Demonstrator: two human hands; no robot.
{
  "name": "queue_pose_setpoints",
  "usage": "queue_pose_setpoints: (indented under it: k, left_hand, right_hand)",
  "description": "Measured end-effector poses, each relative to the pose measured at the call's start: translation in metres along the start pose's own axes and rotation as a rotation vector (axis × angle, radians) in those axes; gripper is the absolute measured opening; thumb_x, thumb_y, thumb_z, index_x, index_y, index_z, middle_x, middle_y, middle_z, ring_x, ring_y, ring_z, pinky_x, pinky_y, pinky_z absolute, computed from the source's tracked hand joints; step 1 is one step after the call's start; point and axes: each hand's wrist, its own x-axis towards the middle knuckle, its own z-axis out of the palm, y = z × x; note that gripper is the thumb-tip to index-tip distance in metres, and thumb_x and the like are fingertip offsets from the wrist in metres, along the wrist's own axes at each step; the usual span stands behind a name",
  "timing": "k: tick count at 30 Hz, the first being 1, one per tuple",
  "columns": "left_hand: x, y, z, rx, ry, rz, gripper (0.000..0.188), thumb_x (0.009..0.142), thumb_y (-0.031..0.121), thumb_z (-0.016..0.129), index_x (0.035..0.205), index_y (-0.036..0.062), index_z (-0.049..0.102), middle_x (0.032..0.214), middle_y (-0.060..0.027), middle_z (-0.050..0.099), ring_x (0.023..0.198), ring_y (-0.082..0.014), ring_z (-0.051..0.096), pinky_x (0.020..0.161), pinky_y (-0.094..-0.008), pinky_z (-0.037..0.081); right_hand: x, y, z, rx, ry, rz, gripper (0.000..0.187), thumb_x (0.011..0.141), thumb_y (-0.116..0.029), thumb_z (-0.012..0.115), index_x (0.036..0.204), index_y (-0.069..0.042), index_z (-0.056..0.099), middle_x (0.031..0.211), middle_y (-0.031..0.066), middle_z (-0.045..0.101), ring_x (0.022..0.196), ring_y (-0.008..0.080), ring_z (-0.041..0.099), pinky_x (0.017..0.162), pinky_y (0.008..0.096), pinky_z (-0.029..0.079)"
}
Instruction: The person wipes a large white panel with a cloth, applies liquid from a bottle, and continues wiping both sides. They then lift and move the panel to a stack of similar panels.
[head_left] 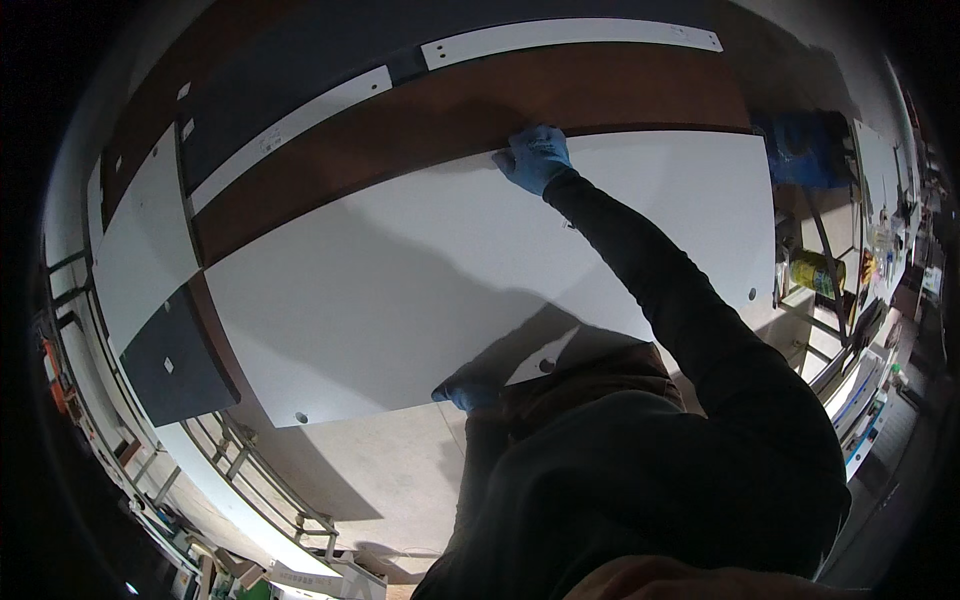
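A long white panel (480,255) with dark round holes along its near edge lies in front of me. At its far edge is my right hand (540,158) in a blue glove, arm stretched across the panel, fingers closed over the edge where it meets a brown strip. My left hand (468,394), also blue-gloved and in shadow, is closed at the near edge beside my body; its fingers are partly hidden. Behind the panel runs a brown board surface (560,90).
White strips (570,40) lie on dark boards at the back. On the left are another white panel (150,235) and a dark grey piece (180,360), with metal frames below. At right are a blue object (808,150), a yellow container (815,272) and a cluttered bench (880,240).
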Motion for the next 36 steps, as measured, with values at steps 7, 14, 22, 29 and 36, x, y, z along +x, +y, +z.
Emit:
queue_pose_setpoints:
  k: [7, 14, 22, 29, 36]
  left_hand:
    - [-0.001, -0.015, -0.044, 0.053, -0.041, 0.018, 0.048, 0.103, 0.044, 0.052, 0.125, 0.0014, 0.055, 0.125, -0.0144, 0.064, 0.108, -0.0277, 0.062, 0.097, -0.0442, 0.052]
    - [-0.003, -0.020, -0.059, 0.076, -0.037, 0.009, 0.048, 0.103, 0.043, 0.053, 0.125, -0.0004, 0.054, 0.124, -0.0138, 0.064, 0.108, -0.0268, 0.062, 0.098, -0.0434, 0.052]
    - [0.004, -0.020, -0.072, 0.129, -0.033, 0.021, 0.049, 0.103, 0.042, 0.055, 0.124, -0.0024, 0.054, 0.124, -0.0131, 0.064, 0.108, -0.0259, 0.063, 0.099, -0.0425, 0.052]
    - [0.010, -0.012, -0.082, 0.219, -0.105, 0.050, 0.050, 0.104, 0.041, 0.056, 0.124, -0.0042, 0.054, 0.123, -0.0125, 0.065, 0.108, -0.0250, 0.063, 0.099, -0.0417, 0.052]
    - [-0.009, 0.009, -0.109, 0.430, -0.184, 0.257, 0.050, 0.104, 0.040, 0.057, 0.123, -0.0060, 0.054, 0.123, -0.0119, 0.065, 0.108, -0.0242, 0.063, 0.100, -0.0409, 0.052]
  right_hand:
    - [-0.056, -0.008, 0.008, 0.093, -0.064, 0.056, 0.046, 0.094, -0.053, 0.058, 0.091, -0.010, 0.074, 0.098, 0.0138, 0.074, 0.102, 0.0335, 0.067, 0.090, 0.0477, 0.048]
    - [-0.052, 0.000, 0.006, 0.066, -0.019, 0.003, 0.048, 0.096, -0.055, 0.055, 0.089, -0.013, 0.078, 0.093, 0.0103, 0.076, 0.092, 0.0311, 0.070, 0.081, 0.0484, 0.050]
    - [-0.036, 0.027, 0.019, 0.058, -0.149, -0.143, 0.074, 0.093, -0.076, 0.046, 0.091, -0.010, 0.080, 0.091, 0.0125, 0.076, 0.101, 0.0330, 0.070, 0.095, 0.0499, 0.050]
    - [-0.051, 0.023, -0.010, 0.096, -0.416, -0.074, 0.081, 0.092, -0.081, 0.044, 0.114, -0.011, 0.078, 0.116, 0.0145, 0.075, 0.119, 0.0347, 0.066, 0.103, 0.0473, 0.049]
    - [-0.108, 0.029, -0.094, 0.140, -0.195, -0.046, 0.069, 0.094, -0.074, 0.051, 0.119, -0.014, 0.075, 0.113, 0.0139, 0.076, 0.111, 0.0316, 0.070, 0.099, 0.0414, 0.052]
